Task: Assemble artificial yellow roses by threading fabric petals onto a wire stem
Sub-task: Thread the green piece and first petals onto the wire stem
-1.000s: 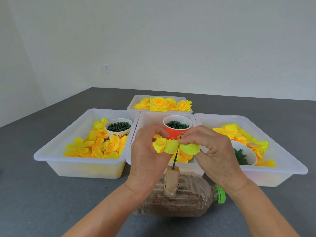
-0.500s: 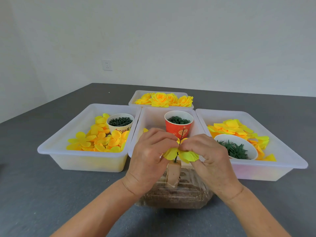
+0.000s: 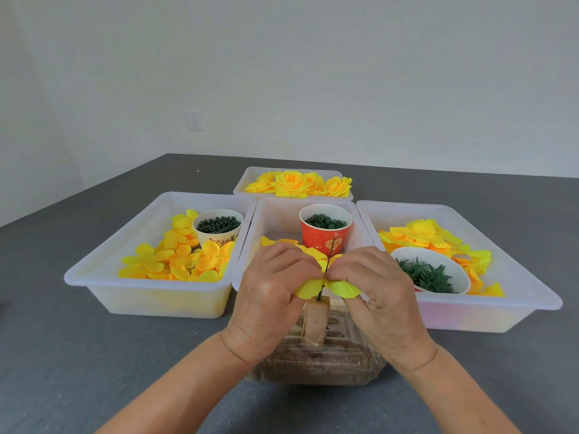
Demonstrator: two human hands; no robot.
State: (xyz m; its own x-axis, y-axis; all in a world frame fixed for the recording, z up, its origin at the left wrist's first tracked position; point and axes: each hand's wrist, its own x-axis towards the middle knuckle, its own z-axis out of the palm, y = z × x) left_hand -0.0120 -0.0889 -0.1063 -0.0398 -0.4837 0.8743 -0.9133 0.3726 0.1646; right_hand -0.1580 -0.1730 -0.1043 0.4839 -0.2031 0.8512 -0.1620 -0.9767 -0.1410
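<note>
A: Petal layer (image 3: 326, 285), yellow fabric. Judged very light and limp; it will fold or crease under any pinch, and the punched centre is the weak spot, likely to tear if forced sideways. The wire stem (image 3: 327, 264) is thin, dark green and stiff enough to stand, but it looks springy at the tip.

B: Where would one take hold?

A: Close in, on the fabric right beside the stem, one side each. That is how the person has it. The left hand (image 3: 275, 296) has its fingers curled, pinching the left lobe of the layer; the right hand (image 3: 380, 297) pinches the right lobe the same way. Fingertips of both nearly meet at the wire.

B: Position of the layer?

A: Already on the stem, between the two hands, with bare wire poking up above it in front of the red paper cup (image 3: 326, 228). Below it a short run of stem shows before the wooden block (image 3: 316, 321), so it seems not fully seated.

B: And the block?

A: It stands on a clear plastic bottle (image 3: 316, 361) lying flat, filled with something brown. That appears to serve as the weight holding the stem upright.

B: Risk?

A: Uneven pressure could bend the wire or skew the layer. Pressing both sides down evenly looks the safer course.
</note>
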